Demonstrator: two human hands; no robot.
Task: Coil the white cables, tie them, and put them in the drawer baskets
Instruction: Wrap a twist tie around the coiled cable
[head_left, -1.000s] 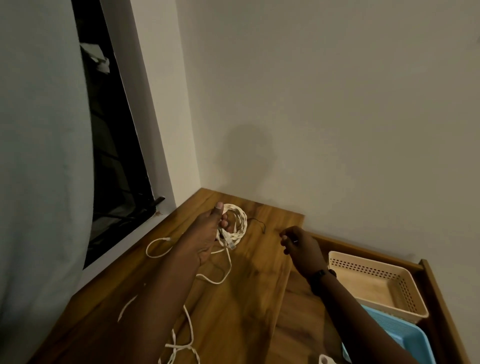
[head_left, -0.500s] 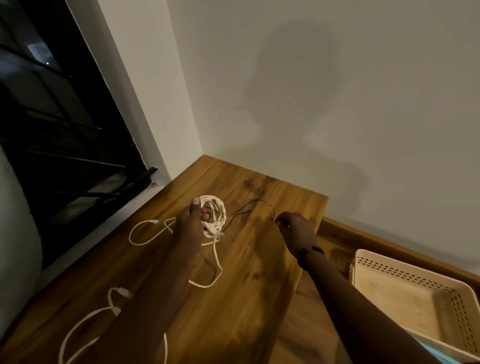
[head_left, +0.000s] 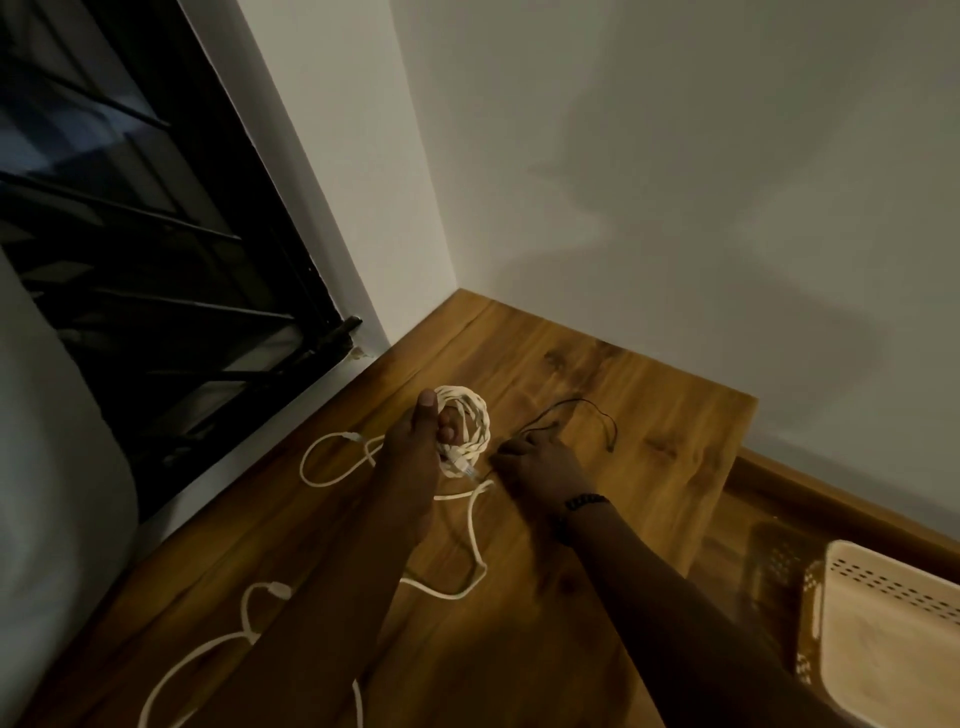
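Your left hand (head_left: 415, 447) grips the coiled white cable (head_left: 465, 431), thumb up | your right hand (head_left: 540, 462) just beside pinches the thin black tie (head_left: 571, 410) | desk edge (head_left: 722, 467) right of it, beige basket (head_left: 883, 623) beyond.

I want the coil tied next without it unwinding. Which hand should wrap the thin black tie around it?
The right hand. It already pinches the thin black tie right beside the coil, while the left hand grips the coil and probably has to keep holding it so the loops stay together.
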